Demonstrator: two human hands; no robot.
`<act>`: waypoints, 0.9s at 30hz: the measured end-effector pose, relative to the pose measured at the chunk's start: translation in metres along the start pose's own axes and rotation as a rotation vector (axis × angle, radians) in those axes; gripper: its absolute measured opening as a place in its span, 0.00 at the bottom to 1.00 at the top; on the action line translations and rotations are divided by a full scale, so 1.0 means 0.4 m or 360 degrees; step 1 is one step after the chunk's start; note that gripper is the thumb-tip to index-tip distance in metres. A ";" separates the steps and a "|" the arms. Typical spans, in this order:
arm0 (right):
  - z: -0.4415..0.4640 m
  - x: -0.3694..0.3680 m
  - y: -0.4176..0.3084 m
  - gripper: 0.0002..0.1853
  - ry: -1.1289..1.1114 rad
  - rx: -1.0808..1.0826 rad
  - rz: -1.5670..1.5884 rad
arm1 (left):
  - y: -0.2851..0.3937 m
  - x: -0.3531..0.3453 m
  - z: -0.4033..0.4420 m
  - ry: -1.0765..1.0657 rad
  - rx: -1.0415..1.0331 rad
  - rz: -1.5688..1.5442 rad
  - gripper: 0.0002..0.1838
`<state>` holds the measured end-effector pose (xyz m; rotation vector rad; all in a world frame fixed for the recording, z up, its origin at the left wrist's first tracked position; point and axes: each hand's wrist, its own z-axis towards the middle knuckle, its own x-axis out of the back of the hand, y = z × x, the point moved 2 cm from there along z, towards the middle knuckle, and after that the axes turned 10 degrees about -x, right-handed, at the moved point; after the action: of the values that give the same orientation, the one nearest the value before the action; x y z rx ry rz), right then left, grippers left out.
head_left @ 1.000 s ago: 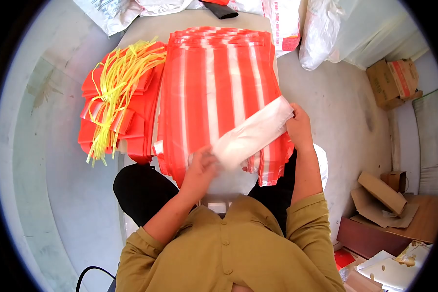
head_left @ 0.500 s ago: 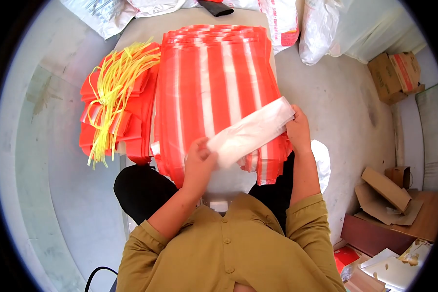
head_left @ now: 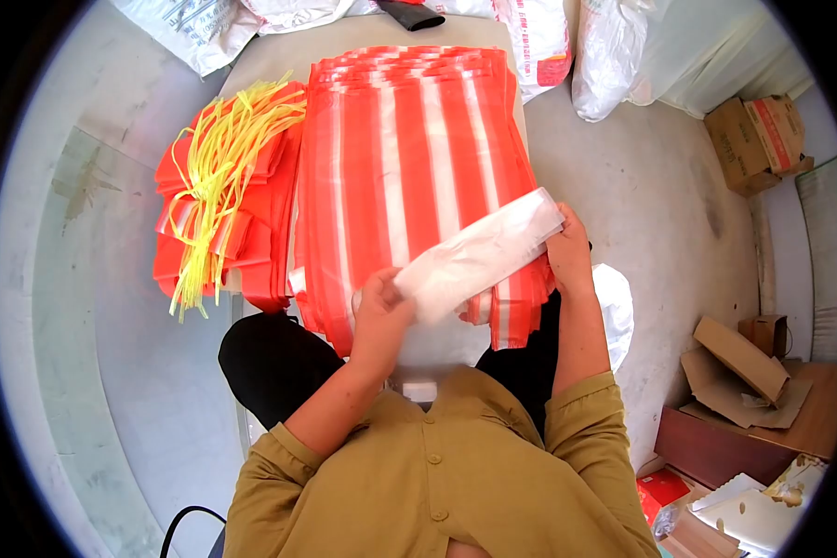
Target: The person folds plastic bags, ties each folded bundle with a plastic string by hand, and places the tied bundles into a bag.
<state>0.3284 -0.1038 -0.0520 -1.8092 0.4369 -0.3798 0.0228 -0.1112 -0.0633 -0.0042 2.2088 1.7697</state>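
Note:
A folded white plastic bag (head_left: pixel 479 251) is stretched at a slant between my two hands, its right end higher than its left. My left hand (head_left: pixel 384 307) pinches the lower left end, fingers closed. At the upper right end my right hand (head_left: pixel 567 244) grips the edge. Beneath it lies a big stack of red-and-white striped mesh bags (head_left: pixel 372 177), spread over the table and hanging toward my lap. Left of the stack sit folded red bags (head_left: pixel 268 209), topped by a bunch of yellow ties (head_left: pixel 216 181).
White printed sacks (head_left: pixel 191 28) and a black tube-like object (head_left: pixel 411 14) are at the table's far edge. A clear plastic bag (head_left: pixel 609 60) stands at the back right. Cardboard boxes (head_left: pixel 758 144) and flattened cardboard (head_left: pixel 744 372) lie along the right side.
Almost nothing differs. Both hands still hold the white plastic bag at its ends, with only a very slight shift of its right end; the stack and ties stay put.

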 end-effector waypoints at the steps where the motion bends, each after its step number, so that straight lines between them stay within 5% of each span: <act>1: -0.001 0.001 0.001 0.07 -0.0003 0.0001 0.0002 | -0.001 0.001 0.000 -0.0006 -0.0003 -0.0004 0.21; 10: -0.002 0.017 0.021 0.10 -0.0014 0.0027 0.0041 | -0.001 0.002 -0.005 0.0041 0.0080 -0.0073 0.19; 19: -0.008 0.023 0.028 0.14 -0.0014 -0.0034 0.0096 | 0.024 -0.008 -0.001 -0.0018 -0.0170 0.0188 0.27; 27: -0.007 0.026 0.035 0.09 -0.0062 -0.0068 0.0030 | 0.007 -0.001 0.017 0.0041 -0.0371 0.0295 0.15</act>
<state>0.3348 -0.1144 -0.0642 -1.8497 0.4377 -0.3237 0.0244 -0.1043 -0.0619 0.1308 2.0643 2.1298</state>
